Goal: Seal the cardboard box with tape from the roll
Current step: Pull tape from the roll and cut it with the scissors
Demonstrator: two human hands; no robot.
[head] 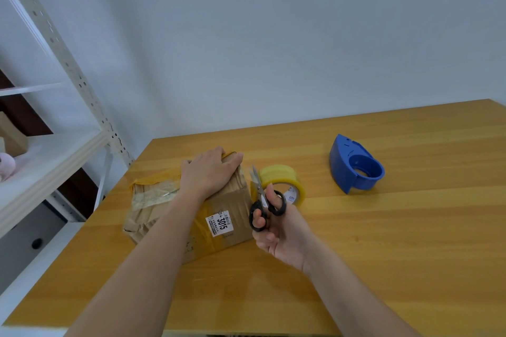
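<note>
A worn cardboard box (pixel 230 208) with old tape and a white "3015" label lies on the wooden table (pixel 383 241). My left hand (pixel 210 169) lies flat on the box's top far end, fingers straight, pressing down. My right hand (pixel 276 230) grips black-handled scissors (pixel 261 200), thumb and fingers through the loops, blades pointing up and away just right of the box. The yellow tape roll (pixel 284 178) stands on the table right behind the scissors, close to the box's right side.
A blue tape dispenser (pixel 356 164) sits on the table to the right of the roll. A white metal shelf rack (pixel 68 145) stands at the left, beside the table's left edge. A pale wall runs behind the table.
</note>
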